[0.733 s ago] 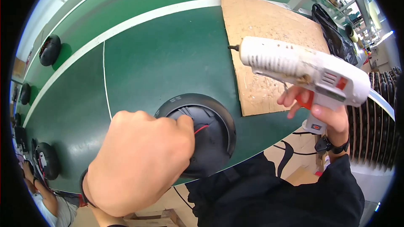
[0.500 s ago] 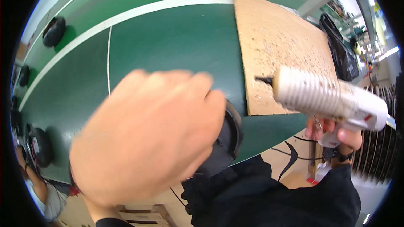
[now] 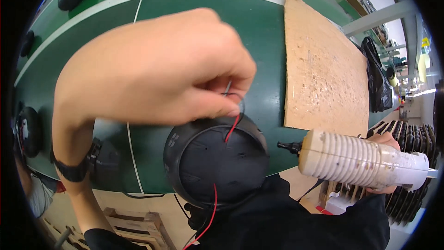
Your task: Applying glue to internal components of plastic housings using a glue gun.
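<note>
Close under the camera, the left hand [image 3: 152, 69] pinches a thin red wire [image 3: 232, 127] between thumb and fingertips, lifting it off the round black housing [image 3: 217, 162] at the near edge of the green table [image 3: 185, 9], probably to keep it clear. Right of it, the right hand [image 3: 386, 146] grips a white glue gun [image 3: 360, 164], its nozzle aimed at the housing. A scarred brown board [image 3: 323, 74] lies behind.

The round housing [image 3: 216, 162] lies on the table [image 3: 185, 14], left of the board [image 3: 323, 74].
</note>
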